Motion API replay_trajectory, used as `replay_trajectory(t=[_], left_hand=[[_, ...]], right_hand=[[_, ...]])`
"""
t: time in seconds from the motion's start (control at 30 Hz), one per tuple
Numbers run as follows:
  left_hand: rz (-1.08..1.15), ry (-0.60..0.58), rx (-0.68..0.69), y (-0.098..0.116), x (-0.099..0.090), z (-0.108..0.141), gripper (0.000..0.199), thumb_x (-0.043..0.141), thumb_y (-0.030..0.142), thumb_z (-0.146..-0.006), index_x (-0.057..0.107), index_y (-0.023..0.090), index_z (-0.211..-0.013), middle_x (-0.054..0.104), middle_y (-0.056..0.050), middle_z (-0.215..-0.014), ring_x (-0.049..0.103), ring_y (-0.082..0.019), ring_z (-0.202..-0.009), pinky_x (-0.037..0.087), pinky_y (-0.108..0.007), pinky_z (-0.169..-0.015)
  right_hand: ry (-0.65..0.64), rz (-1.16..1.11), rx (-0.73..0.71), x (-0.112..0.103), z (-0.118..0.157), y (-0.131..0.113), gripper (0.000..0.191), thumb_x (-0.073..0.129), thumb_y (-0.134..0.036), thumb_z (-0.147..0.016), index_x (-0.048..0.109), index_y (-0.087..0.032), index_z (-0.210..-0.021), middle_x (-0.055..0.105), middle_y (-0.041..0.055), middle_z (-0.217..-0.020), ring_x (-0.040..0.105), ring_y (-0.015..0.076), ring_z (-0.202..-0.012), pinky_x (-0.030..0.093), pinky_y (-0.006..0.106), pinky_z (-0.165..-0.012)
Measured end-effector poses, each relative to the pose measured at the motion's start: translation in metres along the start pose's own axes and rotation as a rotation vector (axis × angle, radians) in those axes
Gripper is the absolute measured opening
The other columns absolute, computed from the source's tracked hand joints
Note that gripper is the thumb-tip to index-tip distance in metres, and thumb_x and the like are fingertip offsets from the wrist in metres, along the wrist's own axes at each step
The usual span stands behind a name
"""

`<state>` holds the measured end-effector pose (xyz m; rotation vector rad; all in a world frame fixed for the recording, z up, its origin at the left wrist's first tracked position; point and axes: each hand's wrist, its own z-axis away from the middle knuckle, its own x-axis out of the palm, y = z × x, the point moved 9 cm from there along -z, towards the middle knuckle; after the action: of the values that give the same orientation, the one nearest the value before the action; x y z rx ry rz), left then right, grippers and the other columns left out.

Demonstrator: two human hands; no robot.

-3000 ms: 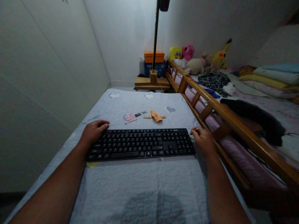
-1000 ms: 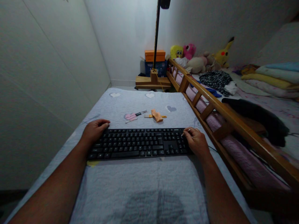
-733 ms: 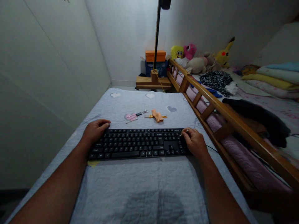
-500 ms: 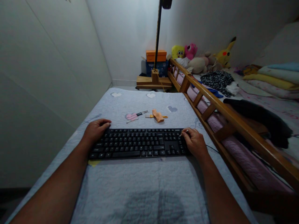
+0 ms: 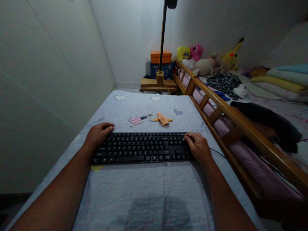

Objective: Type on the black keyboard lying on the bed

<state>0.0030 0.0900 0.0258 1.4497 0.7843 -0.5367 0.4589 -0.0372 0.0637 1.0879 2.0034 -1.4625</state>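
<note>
A black keyboard (image 5: 141, 147) lies flat across the cloth-covered surface in front of me. My left hand (image 5: 97, 134) grips its upper left corner, thumb along the edge and the other fingers partly hidden. Over the number pad at the right end, my right hand (image 5: 198, 146) pinches a thin white cotton swab (image 5: 187, 137), its tip down near the keys. Beyond the keyboard rest a second cotton swab (image 5: 136, 124), a metal-pronged tool with a black grip (image 5: 143, 117), and an orange cloth (image 5: 163, 119) draped over a small yellow-handled brush (image 5: 170, 120).
The surface has a pale blue quilted cover (image 5: 144, 186). A wooden bed rail (image 5: 216, 107) runs along the right, with clothes and plush toys behind it. At the back, a black pole (image 5: 163, 35) rises from a wooden base beside an orange box (image 5: 161, 57). A keyboard cable trails right.
My right hand and the cotton swab have shifted slightly left over the number pad. My left hand and the keyboard stay where they were.
</note>
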Motion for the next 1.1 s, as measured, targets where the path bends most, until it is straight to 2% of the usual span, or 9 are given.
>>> replay_trajectory(t=[0.13, 0.3, 0.53, 0.87, 1.1], left_hand=[[0.006, -0.007, 0.004, -0.003, 0.001, -0.001, 0.043, 0.061, 0.049, -0.068, 0.079, 0.020, -0.094, 0.079, -0.007, -0.093, 0.072, -0.029, -0.090, 0.056, -0.037, -0.092], [0.006, 0.006, 0.017, -0.002, 0.000, -0.001, 0.036, 0.062, 0.048, -0.068, 0.079, 0.023, -0.089, 0.079, -0.005, -0.089, 0.072, -0.028, -0.089, 0.057, -0.037, -0.090], [0.007, 0.007, 0.001, 0.003, -0.001, 0.001, 0.035, 0.061, 0.045, -0.069, 0.079, 0.022, -0.088, 0.080, -0.006, -0.097, 0.072, -0.029, -0.097, 0.055, -0.037, -0.095], [0.014, 0.000, 0.016, 0.003, -0.001, 0.001, 0.035, 0.062, 0.046, -0.069, 0.080, 0.022, -0.089, 0.080, -0.006, -0.098, 0.072, -0.030, -0.097, 0.055, -0.038, -0.095], [0.014, 0.019, 0.011, 0.001, -0.002, -0.001, 0.032, 0.063, 0.045, -0.068, 0.079, 0.024, -0.085, 0.079, -0.004, -0.087, 0.071, -0.029, -0.088, 0.057, -0.036, -0.089]], right_hand=[[-0.004, -0.003, 0.003, 0.002, 0.000, 0.001, 0.019, 0.053, -0.031, -0.091, 0.069, -0.024, -0.084, 0.072, 0.0074, -0.083, 0.066, 0.0252, -0.083, 0.048, 0.036, -0.079], [0.005, 0.036, 0.008, -0.003, -0.002, 0.004, 0.017, 0.052, -0.030, -0.091, 0.066, -0.024, -0.082, 0.071, 0.0066, -0.080, 0.065, 0.0253, -0.082, 0.047, 0.036, -0.078], [0.013, 0.039, 0.030, -0.009, -0.001, 0.009, 0.020, 0.051, -0.033, -0.091, 0.065, -0.025, -0.079, 0.070, 0.0061, -0.077, 0.064, 0.0255, -0.081, 0.046, 0.036, -0.077], [0.031, 0.048, 0.070, -0.020, -0.001, 0.021, 0.021, 0.051, -0.034, -0.089, 0.064, -0.025, -0.076, 0.071, 0.0067, -0.078, 0.065, 0.0264, -0.083, 0.045, 0.036, -0.079], [0.048, 0.046, 0.079, -0.026, 0.000, 0.027, 0.021, 0.051, -0.035, -0.089, 0.064, -0.025, -0.077, 0.072, 0.0064, -0.078, 0.066, 0.0267, -0.081, 0.045, 0.037, -0.077]])
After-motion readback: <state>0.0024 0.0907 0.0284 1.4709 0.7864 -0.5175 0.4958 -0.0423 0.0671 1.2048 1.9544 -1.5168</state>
